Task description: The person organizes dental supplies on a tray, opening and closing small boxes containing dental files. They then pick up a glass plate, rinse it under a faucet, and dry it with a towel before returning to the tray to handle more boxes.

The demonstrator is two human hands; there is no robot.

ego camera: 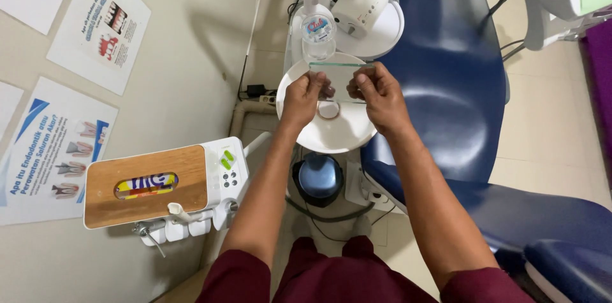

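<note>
Both hands hold a clear rectangular glass slab [336, 79] with a greenish top edge, raised above the round white ceramic spittoon basin [319, 134] of a dental unit. The left hand [305, 96] pinches the slab's left edge; its grip is narrow and closed on the glass. The right hand [381, 93] pinches the right edge in the same way. A small clear plastic water cup with a blue-and-red foil lid [317, 30] stands just behind the slab. A dark blue padded dental chair [446, 61] lies to the right. A wooden-topped instrument tray [146, 185] sits to the lower left.
</note>
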